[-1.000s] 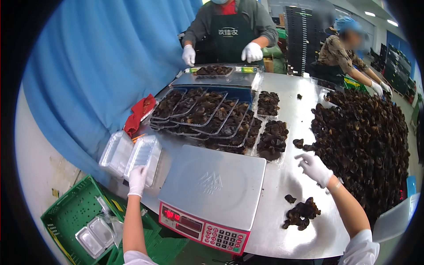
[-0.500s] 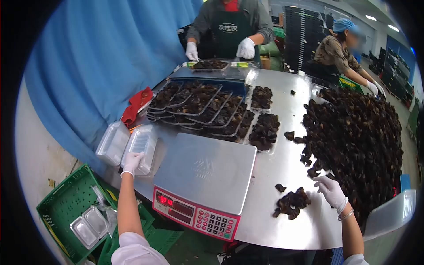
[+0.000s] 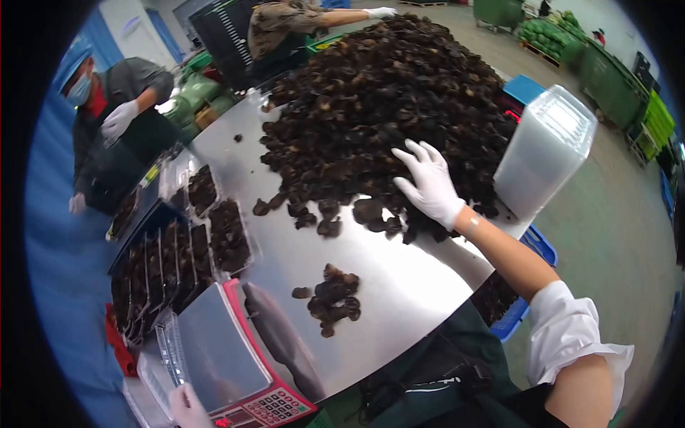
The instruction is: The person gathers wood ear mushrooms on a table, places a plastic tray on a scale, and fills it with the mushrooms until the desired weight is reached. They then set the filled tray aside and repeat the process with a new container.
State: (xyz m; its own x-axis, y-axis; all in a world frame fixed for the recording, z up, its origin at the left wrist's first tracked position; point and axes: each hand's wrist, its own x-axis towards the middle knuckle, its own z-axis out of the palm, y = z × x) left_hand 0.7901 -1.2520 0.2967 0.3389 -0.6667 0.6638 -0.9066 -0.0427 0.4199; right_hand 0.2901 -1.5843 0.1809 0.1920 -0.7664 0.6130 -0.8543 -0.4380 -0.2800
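My left hand (image 3: 188, 406), in a white glove, is low in the view at the scale's left edge. It is closed on the end of a clear plastic tray (image 3: 171, 348). My right hand (image 3: 431, 184), also gloved, reaches over the near side of a big heap of dark wood ear mushrooms (image 3: 385, 93). Its fingers are spread and it holds nothing. Between the heap and the digital scale (image 3: 228, 342) lies a small clump of wood ears (image 3: 334, 299) on the metal table (image 3: 407, 285).
Filled trays (image 3: 160, 267) are stacked beyond the scale. A tall stack of clear trays (image 3: 546, 150) stands right of the heap, with a blue basket (image 3: 515, 321) below the table edge. One co-worker (image 3: 121, 107) stands at far left; another's gloved hand (image 3: 381, 13) is behind the heap.
The view has swung right. My left hand has lifted a tray from the stack toward the scale. My right hand has moved from beside the small clump to over the heap, fingers spreading.
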